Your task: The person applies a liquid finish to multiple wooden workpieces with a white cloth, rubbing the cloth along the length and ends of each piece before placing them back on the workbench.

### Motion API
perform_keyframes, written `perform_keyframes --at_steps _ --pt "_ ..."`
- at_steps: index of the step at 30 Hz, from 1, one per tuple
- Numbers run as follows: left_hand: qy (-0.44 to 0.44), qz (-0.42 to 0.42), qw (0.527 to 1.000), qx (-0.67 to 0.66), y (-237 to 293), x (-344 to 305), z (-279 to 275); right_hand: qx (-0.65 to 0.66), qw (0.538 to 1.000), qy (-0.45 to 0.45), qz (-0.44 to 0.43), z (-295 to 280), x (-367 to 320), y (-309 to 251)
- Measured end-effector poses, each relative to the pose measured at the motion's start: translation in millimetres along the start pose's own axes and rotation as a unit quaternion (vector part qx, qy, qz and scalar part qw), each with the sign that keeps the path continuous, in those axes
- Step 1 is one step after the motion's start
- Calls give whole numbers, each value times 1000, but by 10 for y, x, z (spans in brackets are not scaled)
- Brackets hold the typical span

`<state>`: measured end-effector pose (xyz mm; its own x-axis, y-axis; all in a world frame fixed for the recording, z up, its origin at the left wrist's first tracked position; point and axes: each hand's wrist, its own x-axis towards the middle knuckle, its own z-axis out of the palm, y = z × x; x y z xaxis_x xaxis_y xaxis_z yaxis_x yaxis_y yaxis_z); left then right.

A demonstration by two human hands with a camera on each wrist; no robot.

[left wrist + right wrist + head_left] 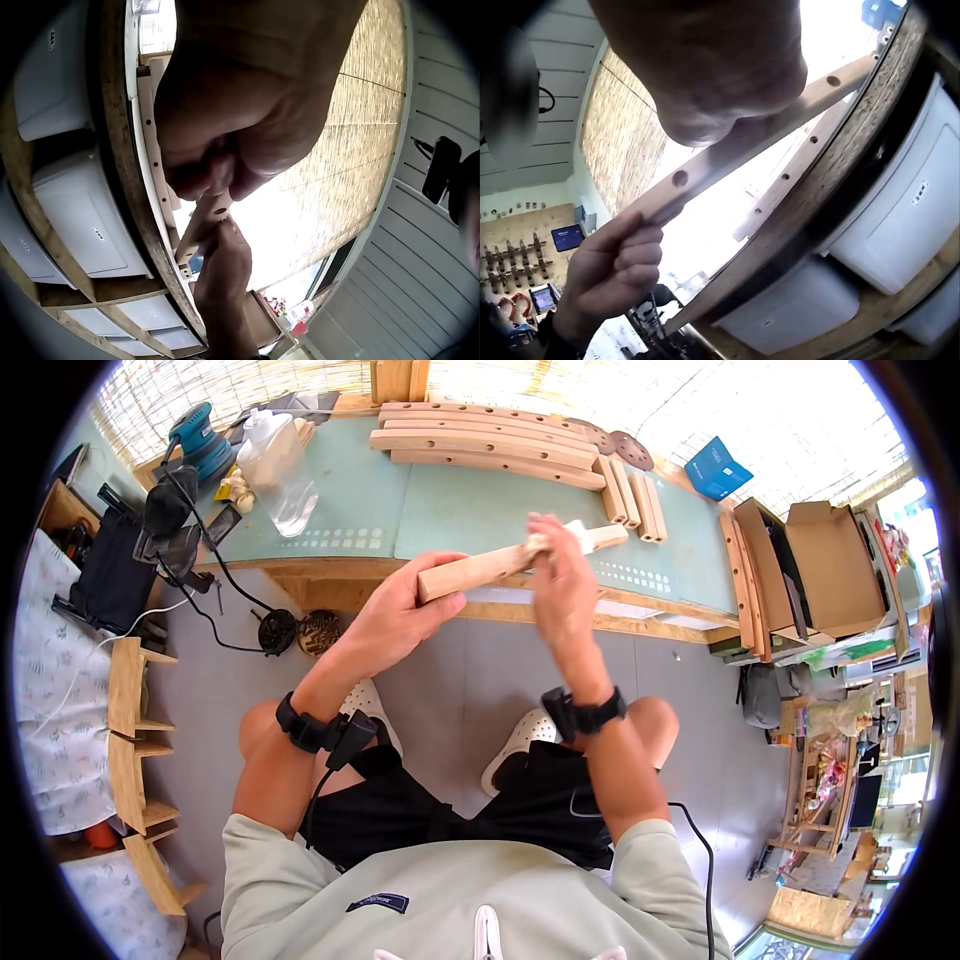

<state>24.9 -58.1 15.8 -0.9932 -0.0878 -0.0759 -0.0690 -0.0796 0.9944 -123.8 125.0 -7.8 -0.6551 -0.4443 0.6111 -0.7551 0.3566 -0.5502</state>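
A pale wooden bar (470,573) with round holes is held up in front of the workbench's near edge. My left hand (395,610) grips its near end, thumb along one side and fingers beneath. Farther along the bar, my right hand (565,590) is curled around it with a white cloth-like wad (574,532) bunched between fingers and wood. The bar's far end sticks out past the right hand. In the right wrist view, the bar (660,191) shows a hole between the two hands; the right palm hides the wad there.
On the green-topped workbench (350,490) lie several long drilled bars (490,445) and shorter pieces (630,495). A clear bottle (280,480) and a blue sander (203,445) stand at the left. An open cardboard box (825,565) is at the right. White bins (900,202) sit under the bench.
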Motion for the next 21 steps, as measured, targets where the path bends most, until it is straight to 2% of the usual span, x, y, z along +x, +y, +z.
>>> perform_keyframes --at_steps 2,4,5,6,7,8,10,12,13,15,16,18,19,21 --pt "-3 12 1000 5 -78 6 4 72 996 -5 -55 135 -163 -483" --pt "38 68 995 -61 -212 9 55 96 988 -4 -118 317 -330 -880" --pt "58 18 977 -206 -278 -16 44 88 986 -35 -135 322 -377 -1111" --pt "76 -35 935 -345 -312 -42 25 159 974 -58 -150 370 -415 -1209" --pt "69 -26 997 -21 -38 -29 88 222 956 -113 -156 339 -426 -1322" --pt "4 -32 996 -88 -32 -15 29 307 928 -141 -158 296 -410 -1368" --pt "63 14 997 -52 -101 -4 81 389 902 -138 -124 79 -353 -1368" --pt "48 19 998 -23 -23 -21 10 525 845 -98 13 -135 -371 -1122" --pt "19 -12 997 -80 12 -14 -21 498 867 9 -13 -172 -305 -915" --pt "15 -18 995 -100 -3 -12 -73 309 943 122 1 -380 -99 -259" --pt "3 -28 993 -117 -15 -17 -82 204 964 171 10 -490 28 42" --pt "-3 -55 989 -136 32 -46 -93 103 979 167 48 -629 194 529" --pt "-15 -76 984 -161 13 -48 -119 103 979 167 47 -637 238 758" --pt "-26 -94 978 -184 30 -54 -125 1 994 89 56 -583 318 1009"
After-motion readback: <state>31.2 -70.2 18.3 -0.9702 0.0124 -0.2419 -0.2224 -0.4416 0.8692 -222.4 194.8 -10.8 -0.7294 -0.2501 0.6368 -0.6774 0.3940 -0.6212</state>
